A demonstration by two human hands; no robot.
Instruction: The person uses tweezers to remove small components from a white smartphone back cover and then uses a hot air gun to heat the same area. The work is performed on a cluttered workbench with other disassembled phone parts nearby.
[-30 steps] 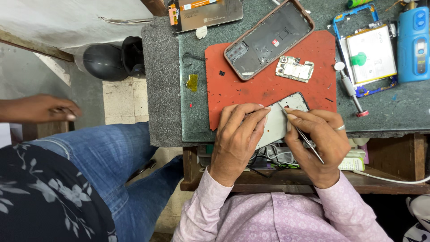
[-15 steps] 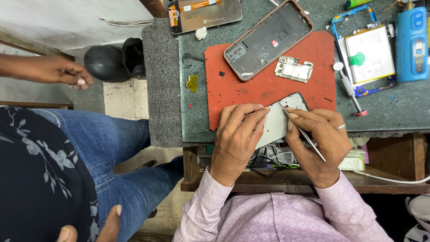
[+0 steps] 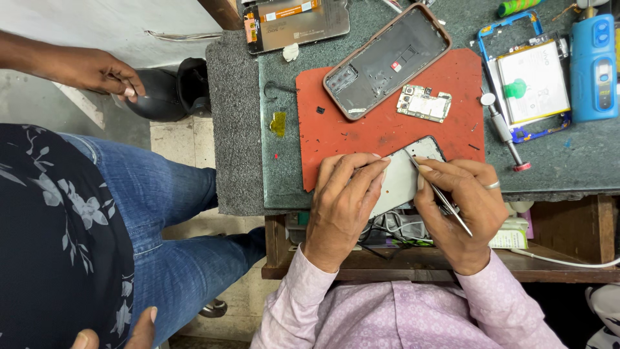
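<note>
My left hand (image 3: pixel 342 200) grips a grey phone panel (image 3: pixel 403 178) at the near edge of a red work mat (image 3: pixel 381 129). In my right hand (image 3: pixel 462 207) are thin metal tweezers (image 3: pixel 439 192), their tip touching the panel's upper edge. Farther back on the mat lie an open phone back shell (image 3: pixel 387 58) and a small circuit board (image 3: pixel 424 103).
A blue-framed phone body with a battery (image 3: pixel 531 83), a blue device (image 3: pixel 593 68) and a screwdriver (image 3: pixel 505 129) lie at the right. A screen assembly (image 3: pixel 297 22) sits at the back. Another person in jeans (image 3: pixel 161 213) stands at left, one hand (image 3: pixel 106 71) reaching toward a dark helmet (image 3: pixel 171 94).
The person at left has stepped closer and their arm has reached further toward the helmet. My hands stay on the panel almost unmoved.
</note>
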